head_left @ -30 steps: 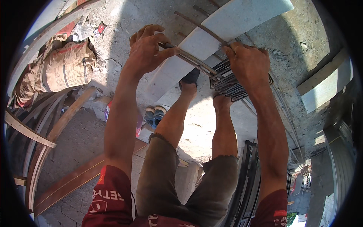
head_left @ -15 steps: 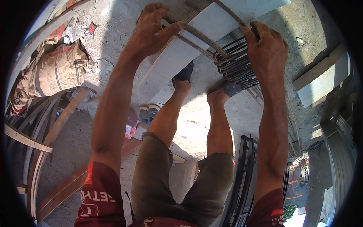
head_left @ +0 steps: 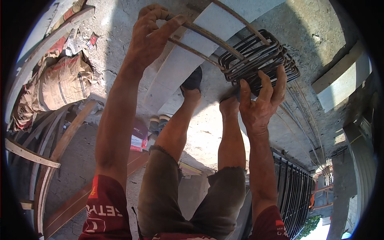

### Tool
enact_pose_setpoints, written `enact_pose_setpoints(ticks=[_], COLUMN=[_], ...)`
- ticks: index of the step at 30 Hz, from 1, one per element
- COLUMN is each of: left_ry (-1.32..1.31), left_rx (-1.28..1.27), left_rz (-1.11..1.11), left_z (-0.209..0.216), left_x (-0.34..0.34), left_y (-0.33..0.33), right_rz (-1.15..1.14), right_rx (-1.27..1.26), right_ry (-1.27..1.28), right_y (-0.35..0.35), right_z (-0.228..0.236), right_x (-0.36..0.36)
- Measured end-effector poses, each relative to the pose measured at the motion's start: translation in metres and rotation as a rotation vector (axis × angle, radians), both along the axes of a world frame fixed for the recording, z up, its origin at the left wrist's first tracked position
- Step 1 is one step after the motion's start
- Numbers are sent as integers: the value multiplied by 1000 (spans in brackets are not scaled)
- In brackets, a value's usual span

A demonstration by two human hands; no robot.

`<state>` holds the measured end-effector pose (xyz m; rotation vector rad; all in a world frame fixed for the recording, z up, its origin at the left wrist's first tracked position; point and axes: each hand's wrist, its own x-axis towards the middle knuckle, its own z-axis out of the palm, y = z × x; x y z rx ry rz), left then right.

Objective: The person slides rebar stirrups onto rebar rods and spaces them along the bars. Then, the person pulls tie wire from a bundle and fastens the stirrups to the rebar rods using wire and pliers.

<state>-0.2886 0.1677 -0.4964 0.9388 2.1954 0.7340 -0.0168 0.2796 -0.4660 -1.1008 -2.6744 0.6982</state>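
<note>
My left hand (head_left: 149, 36) is closed around the near ends of long steel rebar rods (head_left: 210, 39), with its thumb lying along one of them. These rods slant down to the right and pass into a bundle of bent rectangular rebar stirrups (head_left: 252, 60), stacked close together. Below the bundle is my right hand (head_left: 261, 106), its fingers spread and pointing up at the stirrups. I cannot tell whether the fingertips touch them. Nothing shows inside that hand. A pale flat board (head_left: 176, 78) lies under the rods.
A crumpled brown paper sack (head_left: 66, 82) and curved wooden strips (head_left: 60, 148) are at the left. Thin rods (head_left: 304, 108) run along the floor at the right, beside a dark metal grille (head_left: 290, 192). My feet (head_left: 193, 80) stand just below the board and stirrups.
My right hand has let go of a rod by the stirrups and come down toward me, its fingers opening. My left hand has shifted slightly left with the rods.
</note>
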Motion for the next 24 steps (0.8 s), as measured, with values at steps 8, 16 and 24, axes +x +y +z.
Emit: enact_pose_setpoints(ticks=[8, 16, 24], left_ry=[221, -107, -711], left_rx=[110, 77, 348], left_rz=[-355, -124, 554], left_z=[-9, -2, 5], left_x=[-22, -22, -27], left_y=[-14, -1, 62], right_rz=[39, -6, -4], right_rx=[-11, -56, -360], right_ry=[27, -326, -317], right_y=[6, 54, 79], right_z=[4, -3, -13], right_x=[4, 95, 101])
